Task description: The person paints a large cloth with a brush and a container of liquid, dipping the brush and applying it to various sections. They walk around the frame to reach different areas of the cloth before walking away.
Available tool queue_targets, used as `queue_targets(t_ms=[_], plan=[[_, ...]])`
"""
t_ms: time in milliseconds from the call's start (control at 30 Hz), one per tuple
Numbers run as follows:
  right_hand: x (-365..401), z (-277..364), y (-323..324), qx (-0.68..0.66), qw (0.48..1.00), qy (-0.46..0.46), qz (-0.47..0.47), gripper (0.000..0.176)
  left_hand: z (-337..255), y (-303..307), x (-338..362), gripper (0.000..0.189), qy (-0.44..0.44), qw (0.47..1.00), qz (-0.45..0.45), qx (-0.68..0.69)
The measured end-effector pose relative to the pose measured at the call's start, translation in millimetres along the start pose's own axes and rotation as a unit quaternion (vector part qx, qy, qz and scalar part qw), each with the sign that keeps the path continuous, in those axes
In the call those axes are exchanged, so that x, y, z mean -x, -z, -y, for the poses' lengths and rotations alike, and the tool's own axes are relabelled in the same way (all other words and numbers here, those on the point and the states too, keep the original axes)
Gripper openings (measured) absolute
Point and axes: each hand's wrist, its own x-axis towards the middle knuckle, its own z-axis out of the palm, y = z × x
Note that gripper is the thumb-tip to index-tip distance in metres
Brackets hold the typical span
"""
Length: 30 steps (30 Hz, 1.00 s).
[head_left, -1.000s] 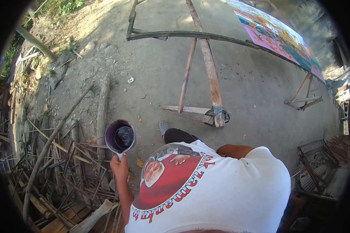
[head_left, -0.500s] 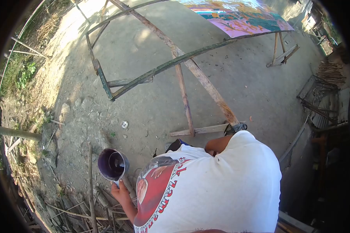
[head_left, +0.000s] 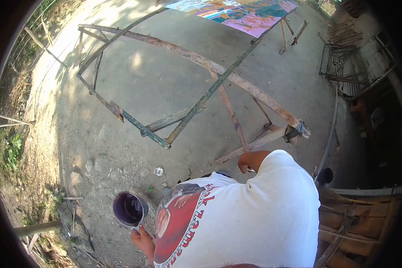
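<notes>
My left hand (head_left: 143, 240) is closed round the short handle of a greyish-purple dipper (head_left: 117, 210), held out over the ground at my left side. The dipper's mouth faces up, and its inside is dark purple with a shiny, wet-looking bottom. My right arm (head_left: 253, 161) bends in front of my white T-shirt (head_left: 259, 219). The fingers of that hand are hidden, and a small pale bit shows below the arm, too little to name. Nearest to this arm is the foot of a wooden trestle (head_left: 250, 145).
A long wooden frame (head_left: 210, 91) rests across trestles ahead of me. Colourful patterned cloth (head_left: 250, 20) lies stretched on its far part. A small shiny round object (head_left: 159, 171) sits on the ground. Stacked sticks (head_left: 344, 35) and metal racks (head_left: 344, 67) stand at the right.
My view has turned, so the frame and cloth sit further left and the trestle end lies more fully in sight. My left hand still holds the dipper. More of my right arm shows.
</notes>
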Motion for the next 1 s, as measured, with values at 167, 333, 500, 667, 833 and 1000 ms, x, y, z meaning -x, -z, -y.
queue_targets(t_ms=[167, 333, 500, 667, 833, 1000], plan=[[-34, 99, 18, -0.077, 0.997, 0.014, 0.022, 0.033, -28, 59, -122, 0.027, -0.055, 0.994, 0.080, -0.057], [2, 201, 29, -0.148, 0.988, 0.039, -0.022, 0.032, -9, 89, -271, 0.030, -0.142, 0.976, 0.117, -0.114], [11, 255, 60, -0.201, 0.978, 0.051, -0.008, 0.031, -97, 62, -346, 0.029, -0.072, 0.984, 0.159, -0.045], [0, 286, 137, -0.233, 0.970, 0.065, 0.004, 0.029, -135, 30, -462, 0.028, -0.079, 0.980, 0.182, -0.017], [-16, 301, 245, -0.271, 0.960, 0.076, -0.003, 0.028, -200, -17, -590, 0.030, -0.136, 0.971, 0.192, -0.038], [0, 325, 343, -0.305, 0.948, 0.093, -0.008, 0.026, -243, -30, -690, 0.030, -0.130, 0.970, 0.202, -0.028]])
